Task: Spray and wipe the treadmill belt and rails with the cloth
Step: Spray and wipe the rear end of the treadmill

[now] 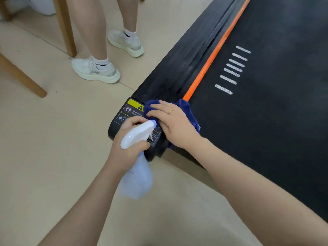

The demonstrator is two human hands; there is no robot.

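Note:
The black treadmill belt [275, 107] fills the right side, with an orange stripe [214, 54] along its left edge and a black side rail [181, 68] beside it. A dark blue cloth [186, 107] lies on the rail's near corner, over the end cap with a yellow warning sticker [134, 104]. My right hand [170, 123] presses flat on the cloth, fingers straight. My left hand [127, 139] grips a white-headed spray bottle [136, 178] by its neck, nozzle pointing toward the cloth, just left of the end cap.
Another person's legs in white sneakers [95, 71] stand on the beige floor left of the rail. Wooden furniture legs [64, 27] stand at the upper left. Open floor [53, 157] lies left of and below the treadmill corner.

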